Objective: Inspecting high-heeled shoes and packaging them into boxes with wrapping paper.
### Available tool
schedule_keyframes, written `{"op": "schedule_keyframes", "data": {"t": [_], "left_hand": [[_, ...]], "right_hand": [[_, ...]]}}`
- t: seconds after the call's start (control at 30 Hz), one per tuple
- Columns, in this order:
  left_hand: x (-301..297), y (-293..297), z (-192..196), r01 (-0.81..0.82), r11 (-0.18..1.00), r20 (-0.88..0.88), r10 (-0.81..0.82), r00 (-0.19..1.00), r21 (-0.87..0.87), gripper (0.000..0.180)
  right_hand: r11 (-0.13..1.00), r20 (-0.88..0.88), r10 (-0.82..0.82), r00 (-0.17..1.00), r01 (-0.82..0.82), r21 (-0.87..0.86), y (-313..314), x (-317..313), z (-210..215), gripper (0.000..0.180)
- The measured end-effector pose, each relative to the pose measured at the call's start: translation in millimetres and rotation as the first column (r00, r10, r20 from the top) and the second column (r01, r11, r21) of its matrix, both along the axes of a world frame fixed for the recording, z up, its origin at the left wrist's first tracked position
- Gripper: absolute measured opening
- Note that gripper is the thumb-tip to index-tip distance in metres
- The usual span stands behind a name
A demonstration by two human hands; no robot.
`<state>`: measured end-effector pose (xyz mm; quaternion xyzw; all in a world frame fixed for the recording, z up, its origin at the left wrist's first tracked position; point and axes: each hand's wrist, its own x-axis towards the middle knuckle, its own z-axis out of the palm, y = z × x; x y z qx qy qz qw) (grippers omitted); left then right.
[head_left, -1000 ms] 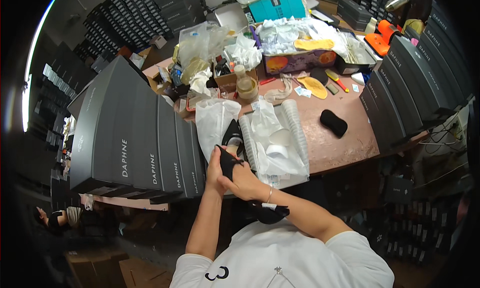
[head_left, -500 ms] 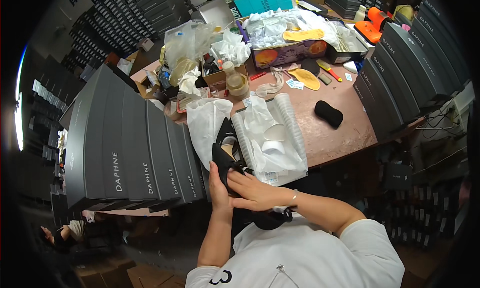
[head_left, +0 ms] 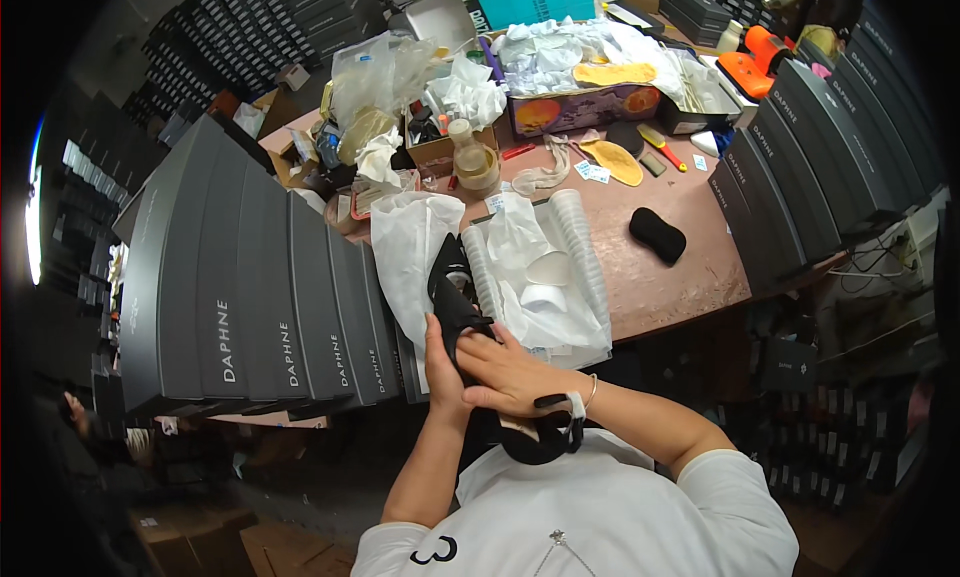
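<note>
A black shoe [head_left: 455, 312] with a pointed toe is between my two hands, in front of my chest. My left hand [head_left: 441, 369] cups it from the left side. My right hand [head_left: 512, 375] lies across it, its fingers bent over the shoe and their tips partly hidden. Just beyond, another black shoe [head_left: 450, 257] lies on white tissue paper [head_left: 405, 242]. Below my right wrist is a black strapped piece [head_left: 530, 444] with a beige patch, partly covered by the wrist; what supports it is hidden.
Right of the shoes, an open box [head_left: 603, 322] holds white paper and padding. Dark shoeboxes [head_left: 250, 297] stand stacked at left, more shoeboxes [head_left: 800, 167] at right. A black oval pad [head_left: 657, 236] lies on the pink table [head_left: 680, 302]. A glass bottle [head_left: 474, 162] stands farther back.
The held shoe has turned and shifted slightly toward me, hiding its inside more. My right hand has moved a little right, and the black strapped piece shows more below its wrist.
</note>
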<state>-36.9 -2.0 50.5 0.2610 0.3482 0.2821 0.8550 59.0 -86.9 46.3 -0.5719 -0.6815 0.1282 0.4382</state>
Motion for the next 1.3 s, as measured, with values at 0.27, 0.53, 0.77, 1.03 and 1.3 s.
{"op": "schedule_keyframes", "data": {"t": [0.27,0.53,0.77,1.03,1.3], "left_hand": [[-6,-1,-26,-0.057,0.993,-0.094,0.066,0.993,0.1,0.056],[25,48,-19,0.055,0.977,0.07,-0.042,0.997,-0.208,0.062],[35,24,-38,0.085,0.993,0.045,-0.089,0.995,0.082,0.063],[8,7,8,0.088,0.991,0.014,-0.09,0.996,0.1,0.066],[-16,-11,-5,0.062,0.99,0.205,-0.036,0.978,-0.124,0.066]], "right_hand": [[0.897,-0.172,0.136,0.976,-0.195,-0.396,22,23,9,0.069],[0.984,-0.371,-0.052,0.927,-0.016,-0.176,-5,73,2,0.035],[0.789,0.118,-0.093,0.989,0.145,-0.596,61,52,-29,0.035],[0.867,0.022,-0.165,0.986,0.155,-0.473,65,21,-18,0.042],[0.962,-0.014,0.207,0.978,-0.206,-0.18,15,58,2,0.036]]}}
